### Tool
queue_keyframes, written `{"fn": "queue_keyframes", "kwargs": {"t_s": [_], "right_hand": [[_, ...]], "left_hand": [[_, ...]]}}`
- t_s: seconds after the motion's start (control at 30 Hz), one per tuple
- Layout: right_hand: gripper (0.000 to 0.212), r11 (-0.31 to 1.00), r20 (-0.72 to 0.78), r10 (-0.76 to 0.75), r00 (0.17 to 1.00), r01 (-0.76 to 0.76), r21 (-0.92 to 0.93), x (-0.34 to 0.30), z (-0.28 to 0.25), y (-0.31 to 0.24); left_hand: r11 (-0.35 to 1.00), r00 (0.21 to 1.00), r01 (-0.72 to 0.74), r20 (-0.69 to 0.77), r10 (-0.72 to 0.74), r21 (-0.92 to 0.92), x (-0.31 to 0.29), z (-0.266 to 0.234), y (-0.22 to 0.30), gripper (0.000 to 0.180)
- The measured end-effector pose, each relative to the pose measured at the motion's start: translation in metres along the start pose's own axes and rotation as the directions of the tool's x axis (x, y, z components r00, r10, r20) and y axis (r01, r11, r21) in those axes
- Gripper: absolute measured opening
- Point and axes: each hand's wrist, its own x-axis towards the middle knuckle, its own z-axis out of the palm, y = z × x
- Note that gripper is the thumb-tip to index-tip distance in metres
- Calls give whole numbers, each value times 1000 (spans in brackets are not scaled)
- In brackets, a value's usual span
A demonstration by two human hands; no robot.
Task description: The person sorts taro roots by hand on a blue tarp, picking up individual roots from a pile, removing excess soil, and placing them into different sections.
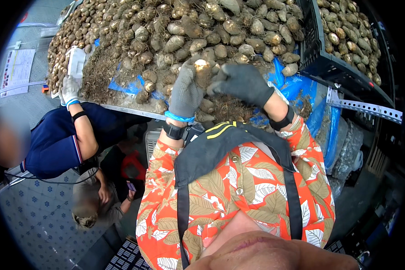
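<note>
My left hand (pixel 185 93), in a grey dotted glove with a blue band at the wrist, grips a hairy brown taro corm (pixel 203 75) whose pale cut end faces up. Close against its right side is my right hand (pixel 246 83), in a dark grey glove, with the fingers curled. What those fingers pinch, if anything, is hidden. Beyond both hands lies a large pile of soil-covered taro corms (pixel 180 29). Loose roots and dirt (pixel 231 110) lie just below my hands.
A black plastic crate (pixel 335 67) full of corms stands at the right, above a perforated metal bar (pixel 369 108). Blue plastic sheeting (pixel 297 88) covers part of the table. At left, a co-worker's gloved hand (pixel 70 91) is near a white plastic object (pixel 77 63). Another person sits below.
</note>
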Motion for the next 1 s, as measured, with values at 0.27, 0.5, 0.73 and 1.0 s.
{"fn": "queue_keyframes", "kwargs": {"t_s": [0.27,0.5,0.73,1.0], "right_hand": [[29,985,-49,-174,984,174,10,10,52,22],[26,996,31,-45,998,43,77,-1,17,14],[29,929,-127,-226,966,253,272,11,40,21],[35,983,100,185,978,-184,-14,13,14,17]], "left_hand": [[1000,996,-15,-83,16,12,1,-8,-6,52],[996,997,-15,-73,8,-91,-1,-1,-2,54],[993,1000,26,-1,-26,115,2,-6,-3,56],[999,997,-8,-80,11,45,6,-12,-9,45]]}}
